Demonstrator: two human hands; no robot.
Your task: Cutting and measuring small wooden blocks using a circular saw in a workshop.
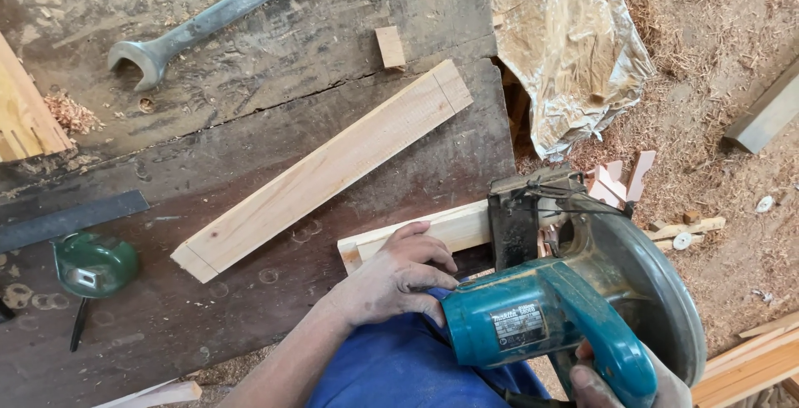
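Left hand (395,279): pressed flat on wood strip (420,233) at bench's (250,108) right edge, near blade.
Right hand (620,387): gripped circular saw (574,308); risked kickback, cut fingers.

A: How many tools?
B: 1 saw (574,308), 1 wrench (208,21), 1 tape measure (93,265), and 1 dark ruler (71,218).

A: And boards on the bench?
B: 2 long ones: 1 lying free (325,171), 1 under the left hand (449,229). Plus 1 small block (389,47) by itself.

A: Hands?
B: 2, the left hand (395,279) and the right hand (620,387).

A: Anything else to count?
B: 1 crumpled plastic sheet (566,42), and several offcuts (620,179) on the floor, too jumbled to count.
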